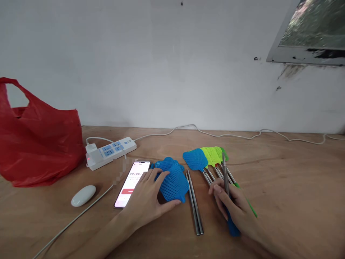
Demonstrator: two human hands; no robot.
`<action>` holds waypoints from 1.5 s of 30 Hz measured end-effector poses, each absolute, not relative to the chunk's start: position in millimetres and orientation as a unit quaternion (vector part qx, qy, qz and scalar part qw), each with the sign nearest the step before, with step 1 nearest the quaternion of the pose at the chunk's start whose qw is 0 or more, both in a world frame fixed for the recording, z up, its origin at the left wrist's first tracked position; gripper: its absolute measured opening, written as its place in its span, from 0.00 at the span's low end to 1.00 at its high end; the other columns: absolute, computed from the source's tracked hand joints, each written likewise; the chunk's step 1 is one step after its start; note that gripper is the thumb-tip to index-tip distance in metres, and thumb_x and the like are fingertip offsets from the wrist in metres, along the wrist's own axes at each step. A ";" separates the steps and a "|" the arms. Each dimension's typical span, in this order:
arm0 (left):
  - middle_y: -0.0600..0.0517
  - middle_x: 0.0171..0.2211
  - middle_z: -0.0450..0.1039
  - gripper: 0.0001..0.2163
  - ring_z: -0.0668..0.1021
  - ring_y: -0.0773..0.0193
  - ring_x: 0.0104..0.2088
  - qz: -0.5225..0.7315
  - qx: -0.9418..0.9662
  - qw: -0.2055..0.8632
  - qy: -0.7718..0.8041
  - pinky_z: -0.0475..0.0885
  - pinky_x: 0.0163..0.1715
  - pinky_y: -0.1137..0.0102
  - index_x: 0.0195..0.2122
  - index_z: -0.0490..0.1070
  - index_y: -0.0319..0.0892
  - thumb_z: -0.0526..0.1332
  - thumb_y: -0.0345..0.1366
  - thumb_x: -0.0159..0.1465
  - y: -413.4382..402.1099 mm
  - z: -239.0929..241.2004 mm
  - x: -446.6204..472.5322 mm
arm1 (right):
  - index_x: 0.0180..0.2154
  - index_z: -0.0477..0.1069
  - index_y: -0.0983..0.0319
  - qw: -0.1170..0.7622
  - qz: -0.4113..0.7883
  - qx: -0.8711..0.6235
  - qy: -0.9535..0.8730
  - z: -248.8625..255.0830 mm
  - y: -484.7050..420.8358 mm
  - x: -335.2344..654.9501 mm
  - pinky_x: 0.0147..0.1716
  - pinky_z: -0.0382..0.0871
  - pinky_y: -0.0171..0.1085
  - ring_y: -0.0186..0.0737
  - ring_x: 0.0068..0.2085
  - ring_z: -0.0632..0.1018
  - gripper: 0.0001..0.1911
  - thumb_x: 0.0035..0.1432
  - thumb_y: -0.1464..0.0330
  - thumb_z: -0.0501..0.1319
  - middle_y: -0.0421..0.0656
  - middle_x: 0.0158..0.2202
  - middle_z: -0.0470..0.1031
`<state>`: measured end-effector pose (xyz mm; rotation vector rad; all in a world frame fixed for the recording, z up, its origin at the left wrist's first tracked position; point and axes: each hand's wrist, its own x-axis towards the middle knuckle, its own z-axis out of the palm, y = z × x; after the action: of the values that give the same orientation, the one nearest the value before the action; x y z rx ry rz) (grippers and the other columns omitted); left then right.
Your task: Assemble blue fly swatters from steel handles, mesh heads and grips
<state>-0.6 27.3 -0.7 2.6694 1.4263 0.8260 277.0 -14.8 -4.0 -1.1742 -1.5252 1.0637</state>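
Note:
Several blue fly swatter heads point(174, 183), without rods, lie piled in the middle of the table. My left hand point(151, 194) rests at the left side of this pile, with its fingers and thumb apart and the fingertips on the blue mesh. In my right hand point(231, 201) is a metal fly swatter handle point(225, 172) with a blue grip, its thin end pointing up and away. Beneath and beyond that hand lie assembled fly swatters with blue point(195, 159) and yellow-green heads point(211, 155). Bare metal rods point(194, 205) lie side by side between my hands.
A phone point(132, 183) with a running timer lies left of the blue heads. Farther left are a white mouse-shaped object point(83, 196), a power strip point(111, 153) and a red plastic bag point(40, 144). A white cable point(223, 135) runs along the wall.

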 end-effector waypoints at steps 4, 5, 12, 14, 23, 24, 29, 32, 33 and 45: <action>0.40 0.53 0.72 0.30 0.76 0.41 0.51 0.272 0.834 0.039 0.477 0.76 0.47 0.48 0.57 0.69 0.42 0.65 0.58 0.63 25.6 2.3 0.0 | 0.46 0.71 0.60 0.456 0.437 -0.489 -0.602 1.1 -14.3 277.2 0.14 0.52 0.32 0.32 0.14 0.59 0.24 0.71 0.47 0.51 0.29 0.13 0.58; 0.40 0.53 0.71 0.29 0.76 0.41 0.51 0.271 0.832 0.044 0.482 0.76 0.46 0.48 0.57 0.69 0.41 0.65 0.58 0.64 25.4 2.5 -0.2 | 0.45 0.72 0.60 0.432 0.455 -0.490 -0.605 2.5 -14.1 277.3 0.14 0.51 0.31 0.32 0.13 0.59 0.25 0.71 0.47 0.51 0.29 0.13 0.58; 0.40 0.52 0.71 0.27 0.76 0.43 0.49 0.282 0.823 0.041 0.491 0.77 0.44 0.48 0.57 0.68 0.43 0.57 0.59 0.69 26.1 1.0 -1.8 | 0.36 0.74 0.62 0.238 0.596 -0.436 -0.631 5.0 -9.5 283.8 0.11 0.44 0.30 0.29 0.11 0.56 0.28 0.67 0.44 0.54 0.28 0.11 0.57; 0.40 0.53 0.71 0.27 0.76 0.43 0.49 0.285 0.818 0.039 0.497 0.77 0.44 0.48 0.58 0.68 0.43 0.55 0.60 0.69 26.3 0.8 -1.6 | 0.35 0.74 0.62 0.230 0.605 -0.431 -0.629 5.7 -8.4 285.9 0.12 0.43 0.30 0.29 0.11 0.56 0.27 0.67 0.45 0.54 0.29 0.11 0.57; 0.41 0.53 0.72 0.25 0.74 0.41 0.51 0.292 0.814 -0.007 0.502 0.75 0.45 0.48 0.57 0.67 0.43 0.55 0.58 0.70 27.9 -4.7 -1.3 | 0.32 0.74 0.62 0.218 0.601 -0.429 -0.638 7.5 -9.9 283.7 0.13 0.45 0.30 0.29 0.12 0.56 0.27 0.66 0.46 0.55 0.29 0.11 0.56; 0.41 0.53 0.72 0.25 0.74 0.41 0.51 0.291 0.815 -0.010 0.501 0.75 0.45 0.48 0.58 0.67 0.43 0.55 0.58 0.70 28.1 -5.5 -1.5 | 0.33 0.74 0.62 0.218 0.599 -0.432 -0.638 7.0 -10.0 283.5 0.13 0.44 0.30 0.29 0.12 0.56 0.27 0.66 0.46 0.55 0.29 0.11 0.56; 0.41 0.54 0.70 0.26 0.74 0.41 0.52 0.296 0.814 -0.022 0.499 0.76 0.45 0.46 0.59 0.65 0.44 0.55 0.58 0.70 28.9 -7.6 -2.0 | 0.33 0.75 0.62 0.212 0.595 -0.440 -0.638 7.3 -10.1 283.2 0.12 0.44 0.30 0.28 0.12 0.56 0.27 0.66 0.46 0.55 0.28 0.11 0.56; 0.41 0.55 0.70 0.26 0.74 0.41 0.52 0.304 0.811 -0.024 0.500 0.75 0.47 0.47 0.59 0.64 0.45 0.57 0.59 0.69 28.8 -7.2 -1.5 | 0.36 0.76 0.63 0.216 0.597 -0.441 -0.634 7.5 -10.8 283.3 0.12 0.44 0.30 0.29 0.12 0.56 0.28 0.65 0.45 0.56 0.28 0.11 0.56; 0.41 0.55 0.69 0.26 0.74 0.41 0.52 0.304 0.810 -0.023 0.501 0.75 0.47 0.47 0.59 0.64 0.45 0.57 0.58 0.69 28.7 -6.8 -1.3 | 0.37 0.76 0.63 0.217 0.598 -0.441 -0.633 7.2 -11.0 283.4 0.12 0.44 0.30 0.29 0.12 0.56 0.28 0.65 0.44 0.56 0.28 0.11 0.56; 0.40 0.59 0.65 0.31 0.72 0.39 0.57 0.317 0.799 0.010 0.511 0.74 0.51 0.46 0.61 0.61 0.46 0.68 0.54 0.62 27.5 -0.9 -0.8 | 0.42 0.76 0.64 0.238 0.599 -0.437 -0.628 5.4 -9.9 281.4 0.12 0.45 0.29 0.28 0.12 0.58 0.31 0.64 0.42 0.57 0.28 0.13 0.57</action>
<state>-0.8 27.5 -0.9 2.4939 1.5942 0.9901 281.4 -9.9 5.4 -1.1968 -1.7196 1.6416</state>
